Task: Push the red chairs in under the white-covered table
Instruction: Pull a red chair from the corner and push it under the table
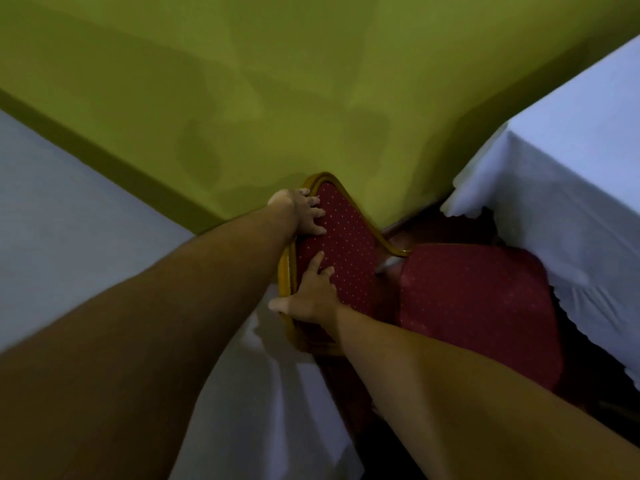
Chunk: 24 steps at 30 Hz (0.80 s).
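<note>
Shadow hides the chair legs, and the floor under the white surface [571, 174] at 3 o'clock is too dark to make out. Only part of that surface shows; the picture edge cuts it off. 2 bare arms reach in from 6 o'clock. The left hand [303, 213] is wrapped around the top of the red chair back [346, 244], fingers [317, 223] spread on the dotted red cloth, thumb hidden behind the gold frame [287, 268]. The right hand [311, 296] holds the same back lower down, fingers on the cloth and thumb on the frame. The red seat [478, 306] sits at 4 o'clock, its far edge just under the hanging white cloth. More white cloth [270, 393] hangs at 6 o'clock, just beside the chair back. A green wall [277, 81] fills 12 o'clock.
</note>
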{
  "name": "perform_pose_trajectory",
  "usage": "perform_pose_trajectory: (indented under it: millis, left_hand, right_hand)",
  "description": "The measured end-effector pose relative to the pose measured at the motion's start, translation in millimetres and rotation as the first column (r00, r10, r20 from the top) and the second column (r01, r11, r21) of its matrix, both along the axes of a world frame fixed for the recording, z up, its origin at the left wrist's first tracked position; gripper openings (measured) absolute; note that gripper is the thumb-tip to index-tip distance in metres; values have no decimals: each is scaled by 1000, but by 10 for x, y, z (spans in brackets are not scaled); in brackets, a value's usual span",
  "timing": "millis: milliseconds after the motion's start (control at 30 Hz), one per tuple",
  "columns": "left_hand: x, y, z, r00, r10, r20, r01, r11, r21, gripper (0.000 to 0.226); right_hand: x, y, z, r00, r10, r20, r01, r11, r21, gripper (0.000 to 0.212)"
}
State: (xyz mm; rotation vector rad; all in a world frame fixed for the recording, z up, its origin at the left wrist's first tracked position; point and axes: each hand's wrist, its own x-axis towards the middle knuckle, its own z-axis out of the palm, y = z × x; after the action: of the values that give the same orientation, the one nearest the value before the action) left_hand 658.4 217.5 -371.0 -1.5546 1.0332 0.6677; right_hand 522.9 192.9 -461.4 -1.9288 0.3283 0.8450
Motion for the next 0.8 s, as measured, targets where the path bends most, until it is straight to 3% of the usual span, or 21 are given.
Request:
perform_pose_trajectory:
  millis: [200, 400, 667, 800]
  left_hand:
    - [-446, -337, -28, 999, -22, -26, 22, 1000, -4, 79]
    - [-820, -667, -10, 989, -119, -84, 117, 993, -32, 94]
    - [-1240, -1013, 19, 917, -356, -178, 326, 929, -177, 81]
    - [-1421, -1079, 44, 903, -384, -195, 336, 911, -240, 82]
  right_hand:
    - [-518, -525, 66, 996, 80, 28, -80, 997, 1, 140]
    - [-984, -982, 87, 991, 127, 44, -123, 990, -72, 139]
    - [-1543, -1490, -4, 989, 120, 88, -113, 990, -86, 142]
    - [-1772, -1672, 4, 986, 143, 83, -137, 987, -83, 141]
